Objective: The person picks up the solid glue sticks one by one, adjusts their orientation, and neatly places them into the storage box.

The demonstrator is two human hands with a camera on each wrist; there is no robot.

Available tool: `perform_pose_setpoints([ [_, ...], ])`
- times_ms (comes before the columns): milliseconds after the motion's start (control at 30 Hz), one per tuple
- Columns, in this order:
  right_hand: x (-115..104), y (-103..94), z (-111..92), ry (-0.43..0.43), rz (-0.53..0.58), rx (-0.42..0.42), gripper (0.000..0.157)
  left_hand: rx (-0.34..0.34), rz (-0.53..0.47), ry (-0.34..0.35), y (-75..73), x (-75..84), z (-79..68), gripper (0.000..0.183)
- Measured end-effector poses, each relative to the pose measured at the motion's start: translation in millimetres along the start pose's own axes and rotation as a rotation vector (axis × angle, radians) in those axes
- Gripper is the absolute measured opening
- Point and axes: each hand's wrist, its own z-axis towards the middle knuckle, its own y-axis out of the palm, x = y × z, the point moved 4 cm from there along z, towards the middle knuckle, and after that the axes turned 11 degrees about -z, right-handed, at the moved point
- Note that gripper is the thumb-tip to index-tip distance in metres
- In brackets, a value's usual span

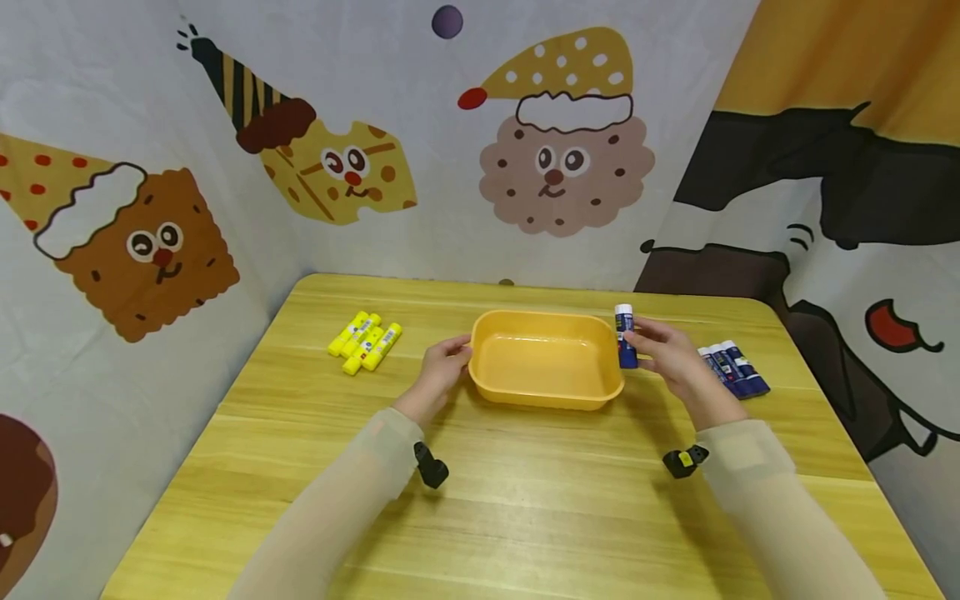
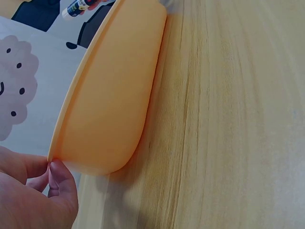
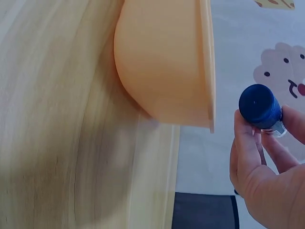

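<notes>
A yellow-orange plastic basin [image 1: 547, 398] sits on the wooden table, nothing visible inside it. At its left end, my left hand [image 1: 441, 371] pinches the rim between thumb and fingers; the left wrist view shows this hand [image 2: 40, 191] at the basin's edge. My right hand [image 1: 671, 358] holds a blue glue stick [image 1: 626, 337] with a white cap, upright beside the basin's right end. In the right wrist view the glue stick's blue base [image 3: 257, 102] faces the camera, gripped between the thumb and fingers of my right hand [image 3: 267, 176].
Several yellow glue sticks [image 1: 364, 342] lie together left of the basin. Several blue glue sticks [image 1: 735, 369] with white caps lie in a row to the right, near my right forearm. A cartoon-printed curtain [image 1: 450, 242] hangs behind the table [image 1: 525, 500].
</notes>
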Motion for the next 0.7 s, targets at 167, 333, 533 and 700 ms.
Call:
perform_pose_setpoints([
  [167, -3, 7.8, 1, 0.006, -0.024, 0.031, 0.065, 0.002, 0.001, 0.007, -0.7, -0.9, 1.3, 0.032],
  [333, -6, 14.2, 1, -0.048, -0.123, 0.059, 0.061, -0.004, 0.005, -0.002, -0.6, -1.2, 1.5, 0.032],
  [533, -13, 22.8, 1, -0.127, -0.269, 0.113, 0.057, -0.018, -0.004, -0.011, 0.6, 2.2, -1.0, 0.033],
  [700, -20, 30.1, 0, -0.213, -0.438, 0.185, 0.052, -0.016, -0.007, -0.015, 0.1, 1.4, -0.3, 0.033],
])
